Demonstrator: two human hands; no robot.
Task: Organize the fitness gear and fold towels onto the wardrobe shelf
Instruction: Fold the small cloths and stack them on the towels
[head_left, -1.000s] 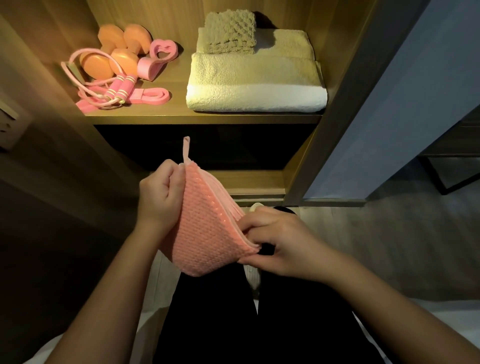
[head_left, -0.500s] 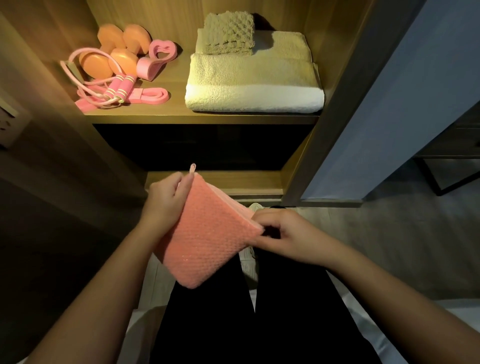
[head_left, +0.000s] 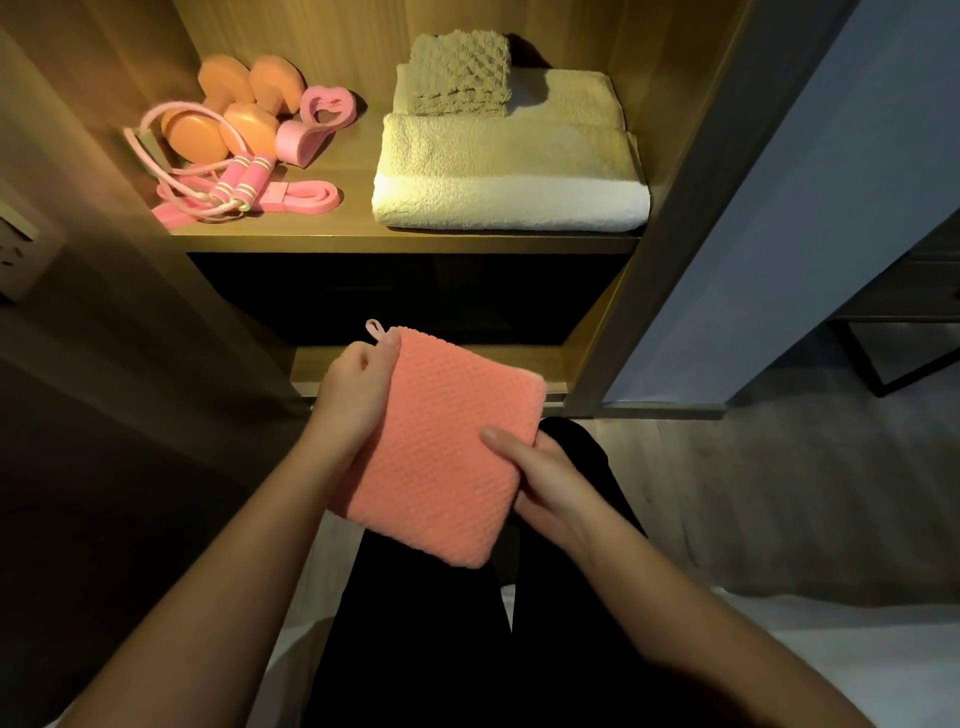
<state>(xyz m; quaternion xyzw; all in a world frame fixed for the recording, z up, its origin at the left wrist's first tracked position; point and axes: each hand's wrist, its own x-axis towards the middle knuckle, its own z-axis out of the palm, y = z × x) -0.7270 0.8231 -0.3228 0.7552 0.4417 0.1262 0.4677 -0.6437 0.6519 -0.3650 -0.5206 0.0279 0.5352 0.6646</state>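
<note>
A small pink waffle towel (head_left: 441, 447), folded into a square with a hanging loop at its top left corner, lies flat between both hands above my lap. My left hand (head_left: 358, 395) grips its upper left edge. My right hand (head_left: 540, 478) holds its right edge, thumb on top. On the wardrobe shelf (head_left: 405, 241) a large white towel (head_left: 509, 176) lies folded with a small beige waffle towel (head_left: 460, 73) on top. To their left sit orange dumbbells (head_left: 228, 111), a pink jump rope (head_left: 228, 187), a pink band (head_left: 306, 195) and a pink heart-shaped grip (head_left: 317, 122).
Below the shelf is a dark compartment (head_left: 405, 296) and a lower wooden ledge (head_left: 561, 364). A grey-blue wardrobe door (head_left: 810, 218) stands open on the right. My dark-trousered legs (head_left: 426, 623) fill the foreground over a wooden floor (head_left: 753, 493).
The pink towel went from a bunched, half-folded wedge to a flat square. My right hand shifted from pinching its lower corner to holding its right edge.
</note>
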